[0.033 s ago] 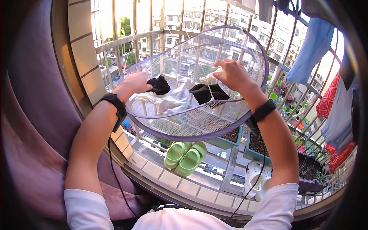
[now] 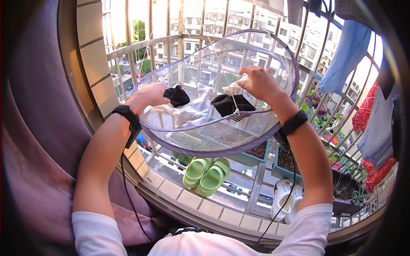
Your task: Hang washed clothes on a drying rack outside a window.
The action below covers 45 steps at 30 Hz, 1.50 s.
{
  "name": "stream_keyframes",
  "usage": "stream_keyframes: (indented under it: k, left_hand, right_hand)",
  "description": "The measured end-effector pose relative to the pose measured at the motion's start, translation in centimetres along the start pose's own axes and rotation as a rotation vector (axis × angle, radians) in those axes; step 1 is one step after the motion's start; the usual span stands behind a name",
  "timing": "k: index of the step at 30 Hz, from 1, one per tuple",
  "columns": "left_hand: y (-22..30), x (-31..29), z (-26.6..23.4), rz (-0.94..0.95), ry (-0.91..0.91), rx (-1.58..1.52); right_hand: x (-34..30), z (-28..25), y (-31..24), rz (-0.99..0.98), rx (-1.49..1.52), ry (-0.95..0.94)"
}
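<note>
A round mesh drying net (image 2: 183,151) with a purple-grey rim hangs by thin strings in front of me. At its left side, my left hand (image 2: 149,96) is closed at the edge of a small black sock (image 2: 177,96). My right hand (image 2: 261,83) reaches over the right part of the net, fingers bent around the end of a pale cloth (image 2: 232,88); its kind is partly hidden. Between my hands lie white socks (image 2: 197,106) and another black sock-like piece (image 2: 232,105), spread on the mesh.
Green clogs (image 2: 207,176) and white clogs (image 2: 282,198) stand below the net. Planter boxes (image 2: 252,158) sit by the metal railing (image 2: 147,45). Blue trousers (image 2: 346,55) and a red patterned cloth (image 2: 365,106) hang at the right. A purple curtain (image 2: 42,106) covers the left.
The fingers of my left hand have shifted slightly at the black sock. My right hand and the net look almost the same.
</note>
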<state>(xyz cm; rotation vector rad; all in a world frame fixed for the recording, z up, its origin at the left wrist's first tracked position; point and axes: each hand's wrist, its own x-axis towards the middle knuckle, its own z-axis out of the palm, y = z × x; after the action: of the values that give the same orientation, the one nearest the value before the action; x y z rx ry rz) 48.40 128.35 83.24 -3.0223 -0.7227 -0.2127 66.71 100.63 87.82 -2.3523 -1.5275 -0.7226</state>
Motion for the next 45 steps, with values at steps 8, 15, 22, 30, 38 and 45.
stream_keyframes:
  k: [8,15,22,30,38,45]
  left_hand:
    - [-0.6,-2.7,2.3,0.445,-0.426,0.073]
    - [-2.5,-5.9,-5.5,0.379,-0.040,-0.275]
    - [1.5,-14.8,-6.2,0.528,1.113,-0.750]
    - [15.8,-25.0,5.1,1.236,0.700,-1.167]
    - [22.9,-27.2,12.7,0.949,-0.365,-1.504]
    - [23.7,-32.9,16.1,0.713,-0.511,-1.644]
  right_hand:
    - [-1.0,-2.6,-3.5,0.065,-0.182,-0.612]
    - [-0.7,-3.7,-3.7,-0.133,-0.011,0.087]
    - [-2.1,-10.2,-7.5,-0.163,0.637,1.334]
    - [-20.7,-9.5,-16.4,-0.168,0.803,1.182]
    - [-50.1,-3.8,-19.3,0.818,0.493,1.009]
    - [-69.1,10.8,-18.4,1.512,0.525,0.181]
